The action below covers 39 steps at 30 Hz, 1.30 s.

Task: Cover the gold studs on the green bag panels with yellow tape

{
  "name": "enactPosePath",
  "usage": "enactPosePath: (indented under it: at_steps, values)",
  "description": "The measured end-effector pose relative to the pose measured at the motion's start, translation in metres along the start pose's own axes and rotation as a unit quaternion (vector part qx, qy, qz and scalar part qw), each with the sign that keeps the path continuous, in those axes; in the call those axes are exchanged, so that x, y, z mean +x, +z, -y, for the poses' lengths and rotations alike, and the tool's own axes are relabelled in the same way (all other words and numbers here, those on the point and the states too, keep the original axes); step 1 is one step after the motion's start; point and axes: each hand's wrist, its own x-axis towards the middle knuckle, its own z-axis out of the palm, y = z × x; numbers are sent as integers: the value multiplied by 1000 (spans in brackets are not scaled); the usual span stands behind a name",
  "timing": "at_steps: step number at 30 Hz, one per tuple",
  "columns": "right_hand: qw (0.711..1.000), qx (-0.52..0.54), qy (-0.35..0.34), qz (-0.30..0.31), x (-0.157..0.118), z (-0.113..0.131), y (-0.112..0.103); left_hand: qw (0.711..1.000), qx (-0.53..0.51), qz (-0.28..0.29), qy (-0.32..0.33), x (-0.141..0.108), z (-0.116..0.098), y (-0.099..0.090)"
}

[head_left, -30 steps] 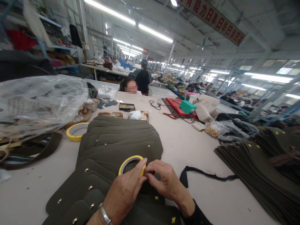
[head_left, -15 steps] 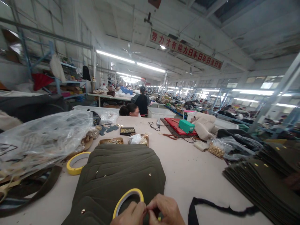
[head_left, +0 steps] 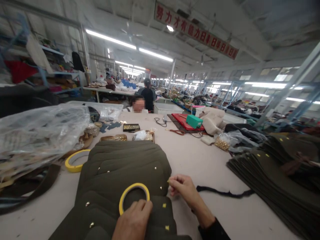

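My left hand (head_left: 135, 216) is closed on the edge of a roll of yellow tape (head_left: 121, 200), tilted over a fanned stack of dark olive fabric pieces (head_left: 130, 153). By the stack's right edge, my right hand (head_left: 182, 188) pinches a tiny piece of yellow tape (head_left: 168, 181) between thumb and fingertips. Small shiny metal studs (head_left: 91, 225) dot the fabric pieces. Two short yellow tape bits (head_left: 164, 205) stick to the piece nearest me, between my hands.
A second yellow tape roll (head_left: 72, 168) lies left of the stack, beside clear plastic bags (head_left: 45, 130). Boxes of metal parts (head_left: 143, 136) stand behind it. More olive pieces (head_left: 265, 176) are piled at right, near a black strip (head_left: 225, 192). A person (head_left: 138, 105) is beyond the table.
My right hand has moved away from the tape roll, up and right, with a bit of tape. My left hand still grips the roll. The head view has shifted slightly.
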Motion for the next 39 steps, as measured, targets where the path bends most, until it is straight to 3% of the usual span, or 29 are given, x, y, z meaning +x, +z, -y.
enactPosePath:
  at_steps: [2, 5, 11, 16, 22, 25, 27, 30, 32, 35, 39]
  values:
    - [999, -37, -13, 15, -1, -2, -4, 997, -12, 77, -23, 1, -3, -7]
    - [993, -108, -37, 32, -5, -4, 2, 992, -16, 120, -32, 6, -7, -14]
    - [950, -265, -163, 26, -14, 2, 19, 994, -5, 108, -30, 5, -8, -14]
    - [915, -355, -192, 11, -12, -1, 26, 994, -9, 103, -31, 3, -7, -12]
    - [933, -334, -130, -34, -5, -2, 22, 992, -7, 118, -34, 4, -7, -11]
    - [940, -295, -162, -55, -10, 2, 12, 993, -8, 115, -32, 5, -6, -10]
    - [923, -300, -236, -49, -14, 5, 8, 993, -7, 115, -32, 5, -6, -10]
    - [864, -370, -343, 2, -17, 2, 8, 993, 3, 111, -32, 5, -7, -8]
    - [826, -424, -370, 32, -16, -3, 12, 994, 12, 107, -34, 5, -7, -6]
    - [802, -480, -353, 37, -10, -11, 21, 995, 17, 95, -34, 5, -6, -2]
    - [828, -507, -240, 7, -1, -5, 32, 996, 23, 86, -28, 4, -6, 1]
